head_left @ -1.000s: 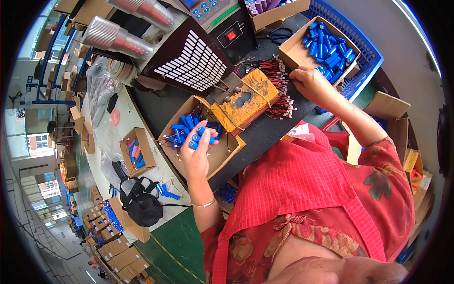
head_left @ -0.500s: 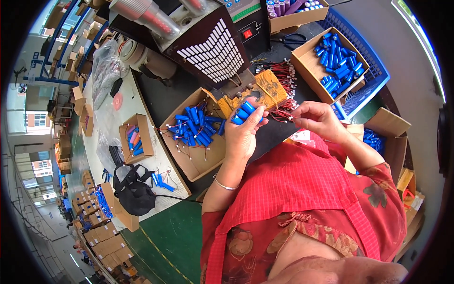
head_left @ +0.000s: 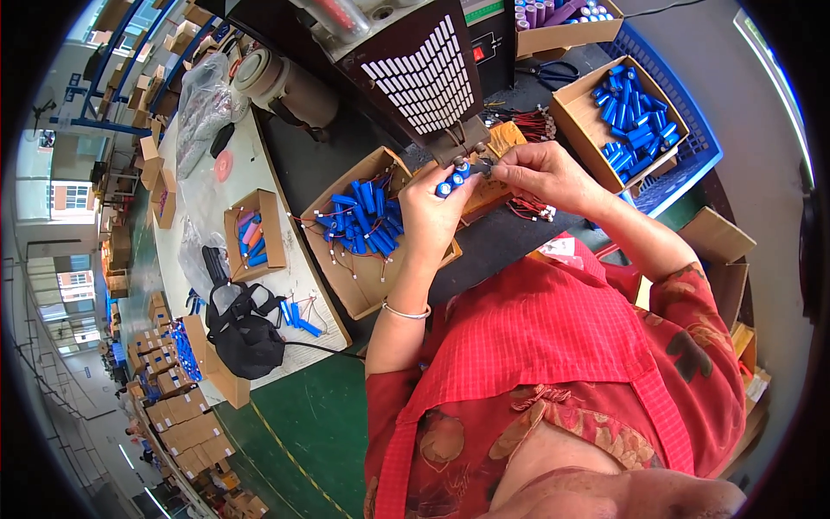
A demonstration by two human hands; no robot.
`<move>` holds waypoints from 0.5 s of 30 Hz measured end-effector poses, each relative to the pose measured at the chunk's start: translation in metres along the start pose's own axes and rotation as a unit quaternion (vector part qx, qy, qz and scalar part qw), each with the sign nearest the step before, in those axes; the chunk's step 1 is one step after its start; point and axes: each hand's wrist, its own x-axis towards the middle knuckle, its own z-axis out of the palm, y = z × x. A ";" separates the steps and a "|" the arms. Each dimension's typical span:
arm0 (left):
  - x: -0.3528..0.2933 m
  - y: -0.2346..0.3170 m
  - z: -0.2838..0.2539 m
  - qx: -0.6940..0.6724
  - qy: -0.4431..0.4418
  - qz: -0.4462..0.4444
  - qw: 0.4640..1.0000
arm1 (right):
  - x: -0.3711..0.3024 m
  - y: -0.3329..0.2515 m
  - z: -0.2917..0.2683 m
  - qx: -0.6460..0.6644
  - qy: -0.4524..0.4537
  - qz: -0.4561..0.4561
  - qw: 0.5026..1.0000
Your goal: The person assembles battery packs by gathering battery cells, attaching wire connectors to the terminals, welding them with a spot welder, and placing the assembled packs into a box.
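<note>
My left hand (head_left: 430,214) is closed around several blue cylindrical battery cells (head_left: 453,179), their ends facing up and toward me. The cells sit just under the tips of a spot welder (head_left: 350,73) with a dark, slotted front. My right hand (head_left: 549,179) reaches in from the right with thumb and forefinger pinched together beside the cells. What it pinches is too small to make out. Beneath both hands lies a yellow taped block (head_left: 507,136), partly hidden by them. Red-and-black wire leads (head_left: 532,125) with white connectors lie just beyond the right hand.
Left of my hands, a cardboard box (head_left: 367,298) holds blue cells with leads. On the right, another box (head_left: 581,143) of blue cells rests in a blue basket (head_left: 692,176). Dark-handled pliers (head_left: 553,73) lie behind. A lidded flask (head_left: 298,95) stands beside the welder.
My left hand has brought the cells up to the welder's tips. My right hand has left the wire leads and moved left and up to the cells. The view has shifted slightly.
</note>
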 end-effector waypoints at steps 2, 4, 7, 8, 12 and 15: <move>0.002 -0.003 0.001 -0.001 -0.002 -0.001 1.000 | 0.004 -0.003 -0.001 0.004 -0.024 0.028 0.999; 0.002 -0.004 0.002 -0.003 -0.005 -0.004 1.000 | 0.005 -0.005 0.000 -0.031 -0.040 0.027 0.998; 0.002 -0.005 0.005 0.007 -0.007 0.004 1.000 | 0.008 -0.003 -0.001 0.003 -0.047 0.038 0.998; 0.002 -0.008 0.007 -0.003 -0.005 0.006 1.000 | 0.009 -0.003 -0.002 0.004 -0.046 0.040 0.998; 0.004 -0.008 0.007 0.001 -0.007 0.015 1.000 | 0.017 0.002 -0.006 0.009 -0.069 0.039 0.997; 0.009 -0.009 0.008 -0.004 0.008 0.021 1.000 | 0.021 0.000 -0.005 0.006 -0.060 0.039 0.997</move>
